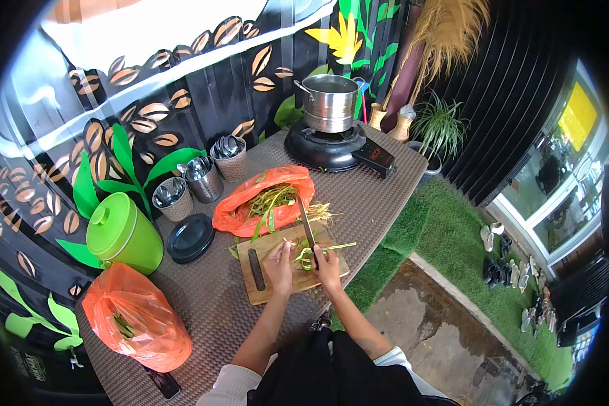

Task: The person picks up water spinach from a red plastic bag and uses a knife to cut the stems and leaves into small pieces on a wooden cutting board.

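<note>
A kitchen knife [306, 223] is gripped in my right hand [327, 271], its blade pointing away from me toward the open bag. My left hand [278, 268] is over the wooden cutting board [256, 295], fingers drawn together; a small pale bit shows at their tips, too small to name. Cut green stems [306, 258] lie on the board between both hands, and one long stalk [342, 245] extends past its right side. Just behind the board, an open orange plastic bag [227, 215] holds leafy green stalks [275, 201]. Pale roots [321, 213] spill out at its right.
A steel pot [330, 105] sits on a black portable stove [318, 150] at the far corner. Three cutlery cups [201, 179], dark plates [190, 238] and a lidded green bucket [125, 233] stand along the wall. A tall orange bag [139, 321] and a phone [162, 384] are at left.
</note>
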Demonstrator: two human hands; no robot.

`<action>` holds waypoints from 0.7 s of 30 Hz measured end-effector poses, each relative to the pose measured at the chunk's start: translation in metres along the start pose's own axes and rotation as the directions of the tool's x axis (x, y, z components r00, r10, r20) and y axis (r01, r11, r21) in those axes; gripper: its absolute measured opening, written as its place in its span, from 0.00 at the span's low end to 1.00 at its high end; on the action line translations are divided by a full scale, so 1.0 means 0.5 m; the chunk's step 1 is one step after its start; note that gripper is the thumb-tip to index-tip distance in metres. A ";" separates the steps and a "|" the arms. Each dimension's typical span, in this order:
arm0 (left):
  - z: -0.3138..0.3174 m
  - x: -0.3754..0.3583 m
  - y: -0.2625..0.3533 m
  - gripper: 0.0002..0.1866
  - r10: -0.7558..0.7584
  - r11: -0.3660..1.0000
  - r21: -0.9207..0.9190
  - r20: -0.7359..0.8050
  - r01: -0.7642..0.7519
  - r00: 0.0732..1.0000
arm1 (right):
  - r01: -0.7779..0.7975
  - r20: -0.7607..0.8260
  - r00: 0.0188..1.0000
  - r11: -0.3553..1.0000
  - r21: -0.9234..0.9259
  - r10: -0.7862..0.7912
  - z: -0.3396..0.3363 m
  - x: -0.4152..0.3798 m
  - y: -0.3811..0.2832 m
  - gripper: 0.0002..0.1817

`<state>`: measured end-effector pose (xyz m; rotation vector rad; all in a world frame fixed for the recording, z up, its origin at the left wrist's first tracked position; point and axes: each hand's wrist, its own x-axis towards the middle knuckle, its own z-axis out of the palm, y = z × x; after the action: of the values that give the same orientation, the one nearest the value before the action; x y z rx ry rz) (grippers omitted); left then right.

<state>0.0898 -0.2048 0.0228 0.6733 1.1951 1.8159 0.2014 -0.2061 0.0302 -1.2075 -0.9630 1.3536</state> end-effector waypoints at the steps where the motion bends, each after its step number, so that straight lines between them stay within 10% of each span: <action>1: -0.002 0.002 0.003 0.13 -0.020 0.999 -0.033 0.014 0.021 1.000 | -0.116 0.044 0.992 0.993 0.035 0.115 -0.012 0.007 0.003 0.14; 7: -0.003 -0.003 -0.012 0.13 -0.159 0.969 -0.179 0.090 0.173 0.983 | -0.514 0.318 0.827 0.853 0.091 0.464 -0.039 -0.003 0.006 0.17; 15: 0.005 -0.016 -0.008 0.09 -0.293 0.881 -0.314 0.225 0.354 0.929 | -0.020 0.165 0.986 0.997 0.070 0.008 -0.040 -0.038 -0.043 0.17; 21: 0.019 -0.026 0.009 0.08 -0.358 0.824 -0.347 0.295 0.448 0.886 | 0.014 0.233 0.972 0.998 0.065 -0.029 -0.045 -0.055 -0.059 0.20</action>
<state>0.1025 -0.2125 0.0311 0.3298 0.7093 1.5106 0.2275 -0.2305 0.0590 -1.0023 -1.0866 1.5219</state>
